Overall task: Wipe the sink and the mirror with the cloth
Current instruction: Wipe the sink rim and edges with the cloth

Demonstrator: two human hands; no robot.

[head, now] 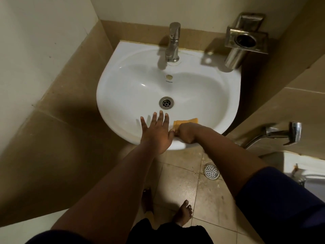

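While I watch from the head view, right hand (185, 133) grasps the yellow cloth (184, 122) on the sink (112, 95) near rim. Left hand (156, 131) beside it, released, fingers spread flat on rim. Farther: drain (166, 102), then faucet (173, 42).

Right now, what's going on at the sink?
A person is leaning over a white wall sink. The right hand grips a yellow cloth on the sink's front rim, near the basin edge. The left hand lies with its fingers spread on the rim beside it, holding nothing. The tap shows no running water. No mirror is in view.
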